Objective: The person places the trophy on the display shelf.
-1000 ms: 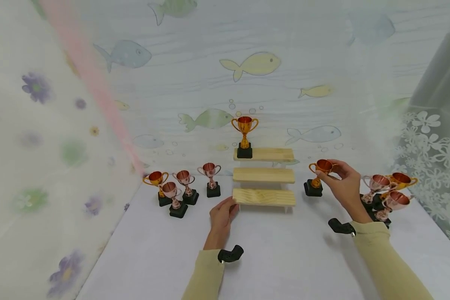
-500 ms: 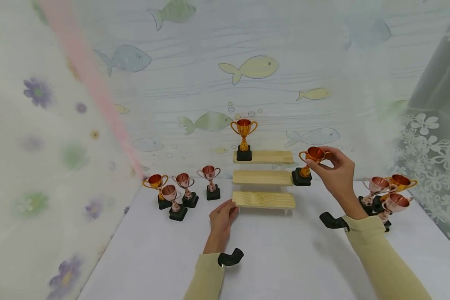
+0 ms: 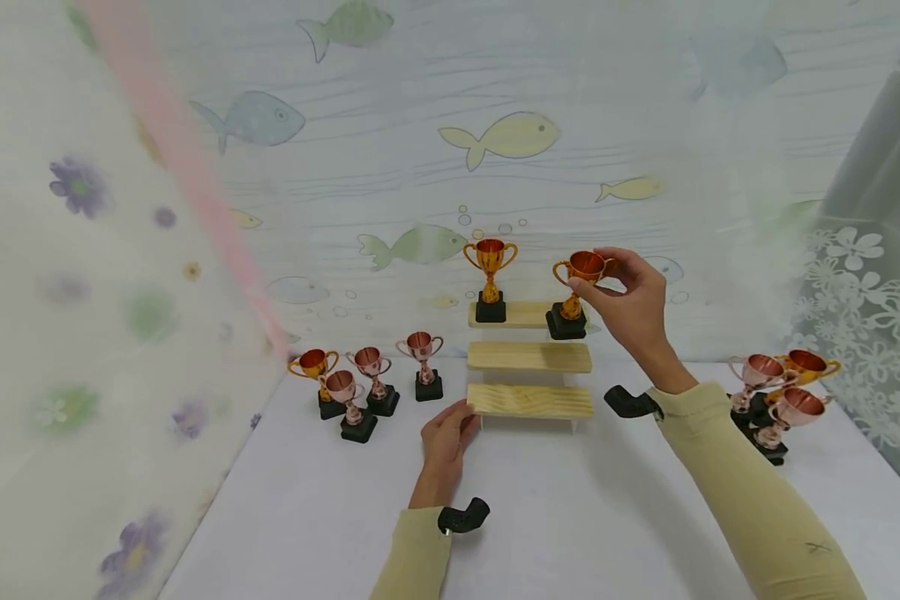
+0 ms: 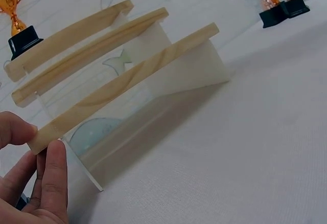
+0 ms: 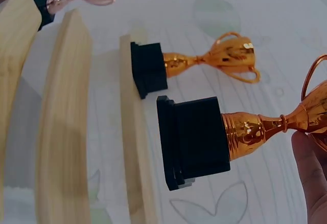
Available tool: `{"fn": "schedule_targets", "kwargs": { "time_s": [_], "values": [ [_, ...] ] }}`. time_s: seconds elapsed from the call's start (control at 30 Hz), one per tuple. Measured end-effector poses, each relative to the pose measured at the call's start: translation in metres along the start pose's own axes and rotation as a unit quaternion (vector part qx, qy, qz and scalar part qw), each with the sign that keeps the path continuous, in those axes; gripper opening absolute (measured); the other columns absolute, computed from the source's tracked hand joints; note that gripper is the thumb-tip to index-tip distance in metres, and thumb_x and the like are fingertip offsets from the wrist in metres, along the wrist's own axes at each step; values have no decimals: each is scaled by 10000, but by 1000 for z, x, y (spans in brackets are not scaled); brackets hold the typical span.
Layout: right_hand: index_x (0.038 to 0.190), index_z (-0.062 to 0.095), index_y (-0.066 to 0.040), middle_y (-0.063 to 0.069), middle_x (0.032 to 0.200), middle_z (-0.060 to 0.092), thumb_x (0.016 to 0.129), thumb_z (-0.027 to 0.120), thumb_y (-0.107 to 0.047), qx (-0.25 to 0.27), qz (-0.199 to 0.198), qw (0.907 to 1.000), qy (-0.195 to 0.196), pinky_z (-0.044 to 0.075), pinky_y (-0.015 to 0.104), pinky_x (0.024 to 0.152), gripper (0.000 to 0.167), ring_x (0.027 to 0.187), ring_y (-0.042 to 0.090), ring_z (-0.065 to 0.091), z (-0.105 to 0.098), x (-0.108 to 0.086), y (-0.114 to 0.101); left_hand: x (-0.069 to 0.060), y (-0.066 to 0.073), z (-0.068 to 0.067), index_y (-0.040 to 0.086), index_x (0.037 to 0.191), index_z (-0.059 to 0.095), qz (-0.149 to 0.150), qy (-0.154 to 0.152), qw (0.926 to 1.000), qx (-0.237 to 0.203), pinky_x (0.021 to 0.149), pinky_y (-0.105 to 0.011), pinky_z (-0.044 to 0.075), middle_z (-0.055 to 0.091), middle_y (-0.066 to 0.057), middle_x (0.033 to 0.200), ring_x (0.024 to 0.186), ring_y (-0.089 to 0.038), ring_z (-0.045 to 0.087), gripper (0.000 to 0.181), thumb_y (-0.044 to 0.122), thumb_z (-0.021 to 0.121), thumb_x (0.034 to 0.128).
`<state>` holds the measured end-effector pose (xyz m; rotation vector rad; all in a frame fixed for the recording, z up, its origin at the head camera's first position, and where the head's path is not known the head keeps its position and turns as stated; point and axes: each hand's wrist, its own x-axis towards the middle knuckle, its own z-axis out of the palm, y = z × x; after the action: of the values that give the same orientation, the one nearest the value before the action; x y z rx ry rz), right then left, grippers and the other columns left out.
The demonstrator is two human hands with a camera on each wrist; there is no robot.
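Note:
My right hand (image 3: 633, 304) pinches the cup of a gold trophy (image 3: 572, 308) near the right end of the top wooden step (image 3: 527, 314). In the right wrist view that trophy's black base (image 5: 196, 139) hangs beside the top step (image 5: 137, 157), with a gap showing between them. A second gold trophy (image 3: 491, 279) stands upright on the step's left end. My left hand (image 3: 444, 437) holds the left end of the lowest step (image 3: 528, 401); in the left wrist view the thumb lies above the board (image 4: 122, 83) and fingers below.
Left of the stand, a rose-coloured trophy (image 3: 421, 365) stands alone on the white table (image 3: 540, 517), with a group of two rose trophies (image 3: 351, 406) and a gold one (image 3: 313, 367) farther left. Another mixed group (image 3: 783, 412) stands at the far right. Patterned cloth (image 3: 510, 67) hangs behind.
My right hand has carried the gold trophy up and to the left, from beside the stand to the top step's right end. My left hand has stayed at the lowest step.

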<state>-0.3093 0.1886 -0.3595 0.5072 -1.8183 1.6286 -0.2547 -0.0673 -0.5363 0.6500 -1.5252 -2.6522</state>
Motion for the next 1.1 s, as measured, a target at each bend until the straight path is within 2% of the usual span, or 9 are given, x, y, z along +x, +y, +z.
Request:
{"fn": "schedule_targets", "kwargs": {
  "time_s": [0.23, 0.4, 0.6, 0.7, 0.93, 1.07, 1.1],
  "values": [
    [1224, 668, 35, -66, 1023, 669, 828, 830, -29, -58, 216, 9997, -72, 577, 138, 736, 432, 891, 85, 629, 24, 20, 10, 1, -2, 0, -117, 1243, 636, 77, -53, 9999, -53, 822, -238, 609, 677, -174, 1085, 913, -164, 673, 354, -16, 691, 909],
    [1230, 658, 51, -8, 1012, 683, 836, 820, -27, -103, 451, 9988, -155, 553, 169, 762, 433, 879, 68, 620, 36, 28, 15, 0, -1, 0, -110, 1269, 625, -26, -25, 10000, -70, 839, -241, 605, 667, -175, 1107, 922, -162, 669, 372, -14, 684, 914],
    [1222, 642, 100, 74, 1020, 691, 861, 787, -15, -176, 705, 9969, -318, 512, 255, 834, 406, 861, 72, 616, 47, 31, -1, 0, 0, -1, -111, 1295, 608, -92, 2, 9999, -62, 844, -241, 603, 661, -167, 1104, 926, -163, 666, 388, -20, 676, 923],
    [1217, 645, 98, 110, 1035, 690, 866, 786, -30, -154, 780, 9962, -350, 507, 248, 811, 399, 855, 78, 608, 51, 31, -3, -1, 1, 0, -102, 1292, 616, -101, 0, 9999, -51, 849, -238, 600, 661, -162, 1105, 933, -159, 661, 382, -15, 677, 925],
    [1218, 633, 125, 298, 1126, 648, 867, 787, -28, -173, 768, 9962, -384, 506, 214, 796, 413, 896, 158, 605, 58, 28, 0, -1, 1, 0, -106, 1289, 613, -87, 17, 9999, -61, 842, -239, 604, 670, -160, 1087, 918, -155, 671, 378, -11, 675, 928],
    [1211, 632, 127, 303, 1148, 641, 861, 792, -26, -106, 768, 9963, -364, 508, 268, 822, 414, 947, 258, 605, 61, 29, 3, 0, 0, 0, -106, 1297, 607, -82, -11, 9999, -74, 846, -242, 604, 674, -155, 1083, 919, -156, 674, 386, -5, 679, 931],
    [1204, 644, 108, 259, 1135, 658, 858, 803, -46, -89, 749, 9966, -345, 508, 266, 822, 411, 952, 247, 607, 62, 30, 9, 0, 0, -1, -106, 1299, 606, -78, -14, 9999, -68, 849, -244, 603, 673, -158, 1088, 921, -158, 674, 389, -6, 679, 930]
  ]
}}
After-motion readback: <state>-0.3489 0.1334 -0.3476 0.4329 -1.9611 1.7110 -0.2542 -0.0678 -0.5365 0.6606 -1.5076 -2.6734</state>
